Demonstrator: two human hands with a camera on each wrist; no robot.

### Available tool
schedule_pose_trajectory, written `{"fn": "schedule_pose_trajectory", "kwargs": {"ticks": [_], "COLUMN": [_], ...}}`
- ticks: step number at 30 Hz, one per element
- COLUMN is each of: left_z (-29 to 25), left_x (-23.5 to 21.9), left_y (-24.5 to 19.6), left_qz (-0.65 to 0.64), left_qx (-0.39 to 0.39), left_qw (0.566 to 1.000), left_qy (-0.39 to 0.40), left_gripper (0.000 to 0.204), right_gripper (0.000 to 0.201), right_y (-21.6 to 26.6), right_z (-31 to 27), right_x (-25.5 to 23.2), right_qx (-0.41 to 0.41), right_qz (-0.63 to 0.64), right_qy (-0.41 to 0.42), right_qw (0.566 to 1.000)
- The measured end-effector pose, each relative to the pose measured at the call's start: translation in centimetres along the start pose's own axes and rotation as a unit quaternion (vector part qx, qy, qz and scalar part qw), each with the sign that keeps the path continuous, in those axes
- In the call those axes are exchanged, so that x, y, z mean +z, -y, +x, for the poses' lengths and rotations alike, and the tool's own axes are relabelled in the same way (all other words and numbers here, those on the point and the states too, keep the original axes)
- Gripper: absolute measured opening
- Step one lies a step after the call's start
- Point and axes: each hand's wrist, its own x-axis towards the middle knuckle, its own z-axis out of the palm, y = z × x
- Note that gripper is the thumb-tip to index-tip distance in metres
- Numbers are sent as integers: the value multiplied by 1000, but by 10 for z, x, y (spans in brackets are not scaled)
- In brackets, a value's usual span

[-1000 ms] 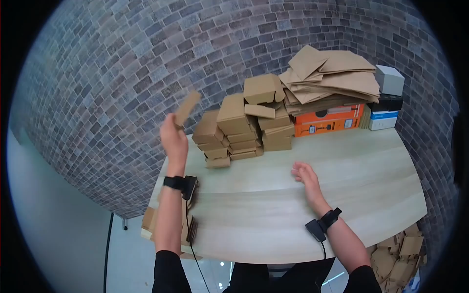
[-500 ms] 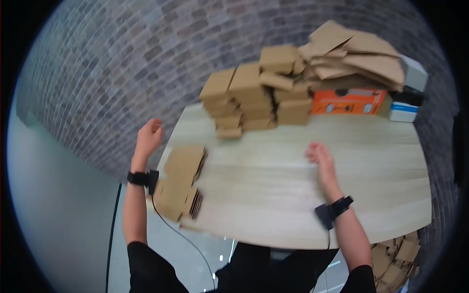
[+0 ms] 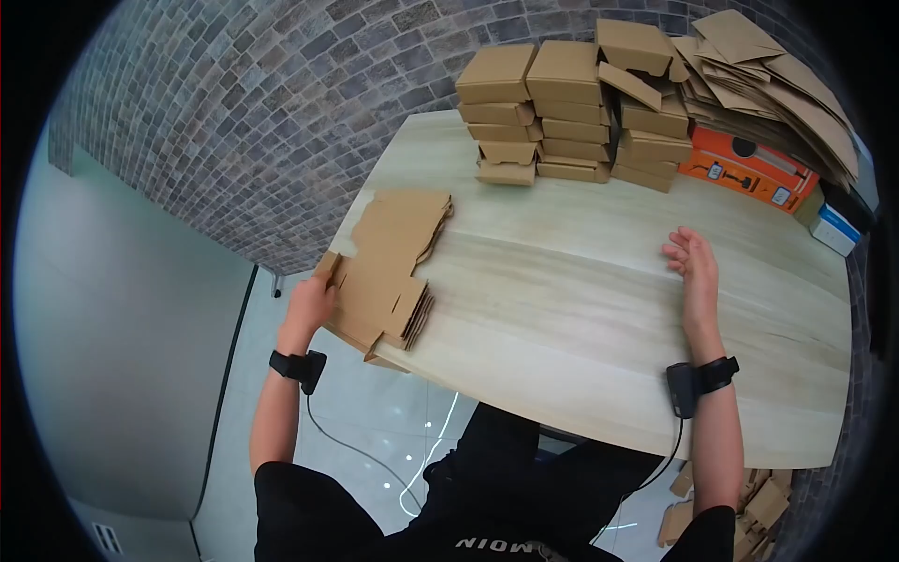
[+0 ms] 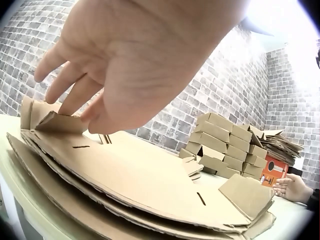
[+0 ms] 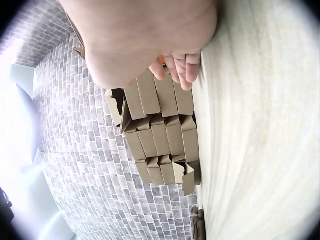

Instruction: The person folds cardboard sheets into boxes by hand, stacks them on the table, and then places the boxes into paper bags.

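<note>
Just right of the left hand (image 3: 312,302), and partly under its fingers, lies the stack (image 3: 384,258) of flat cardboard, at the left end of the bench (image 3: 552,300). Its long axis runs away from the person, leaning a little rightward, so the hand meets it side-on, at the left edge and nearer its close end than its far end. From the left wrist view, the fingers are loosely spread and point down at a raised flap (image 4: 62,124); the tips seem to reach it, but how firmly they touch, or how many layers, I cannot tell. As I judge it, any move on the stack turns on this: the cardboard extends rightward and forward from the left hand, which is clearly the nearer one.

Across the bench, well to the right of the stack, hangs the right hand (image 3: 695,281), palm turned toward it, fingers loosely bent and holding nothing. Farther off, ahead of both hands and between them, boxes (image 3: 567,112) stand in columns. Ahead and slightly right of the right hand sits an orange box (image 3: 744,173), with the wall (image 3: 281,112) behind.
</note>
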Motion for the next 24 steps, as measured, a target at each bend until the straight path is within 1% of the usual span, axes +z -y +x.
{"fn": "schedule_pose_trajectory", "kwargs": {"ticks": [2, 3, 5, 6, 8, 9, 11, 12, 14, 15, 16, 18, 19, 20, 21, 22, 23, 24], "left_z": [-4, 1, 16, 20, 28, 31, 41, 47, 62, 63, 60, 58, 50, 61, 55, 40, 37, 36], "left_x": [-6, 1, 15, 18, 19, 24, 42, 41, 36, 33, 28, 14, -7, -2, -24, -57, -69, -80], "left_y": [-15, -7, 13, 19, 23, 29, 49, 56, 60, 55, 48, 26, 9, 24, 4, -17, -19, -21], "left_qz": [-35, -37, -135, -137, -158, -159, -167, -168, -166, -178, -190, -181, -158, -149, -201, -254, -340, -424], "left_qx": [-7, -7, 8, 9, -43, -40, -22, -12, -80, -61, -38, -50, -52, -54, -56, -58, -57, -59], "left_qw": [998, 998, 989, 989, 986, 986, 985, 985, 971, 972, 973, 977, 984, 985, 977, 965, 939, 902], "left_qy": [-41, -41, -57, -59, 18, 15, -18, -24, 155, 141, 127, 97, 60, 65, 52, 42, -9, -54], "left_gripper": [20, 20, 26, 26, 30, 30, 32, 32, 31, 30, 29, 27, 24, 25, 26, 27, 27, 28], "right_gripper": [48, 48, 49, 49, 49, 49, 48, 48, 46, 42, 42, 38, 37, 36, 36, 36, 35, 33], "right_y": [0, 0, 0, 1, 0, 0, 0, -1, -4, -3, -3, -5, -5, -5, -5, -3, 0, 3], "right_z": [0, 0, 1, 1, 2, 2, 1, 0, 0, 0, -1, -2, -2, -3, -4, -5, -7, -7], "right_x": [0, -1, -2, -2, -2, -2, -2, -2, -3, -3, -3, -2, -2, -2, -1, -1, -1, -1], "right_qx": [-5, -6, 0, -2, 11, 6, 5, -2, -11, -13, -29, -23, -24, -27, -28, -29, -20, -10], "right_qz": [-4, -5, 8, 7, 12, 13, 16, 18, 5, 6, 10, 23, 32, 40, 36, 32, 30, 28], "right_qy": [0, 0, -1, -2, -12, -14, -13, -21, -4, -9, -27, -6, -5, -5, -4, -2, -5, -5], "right_qw": [1000, 1000, 1000, 1000, 1000, 1000, 1000, 1000, 1000, 1000, 999, 999, 999, 999, 999, 999, 999, 1000]}}
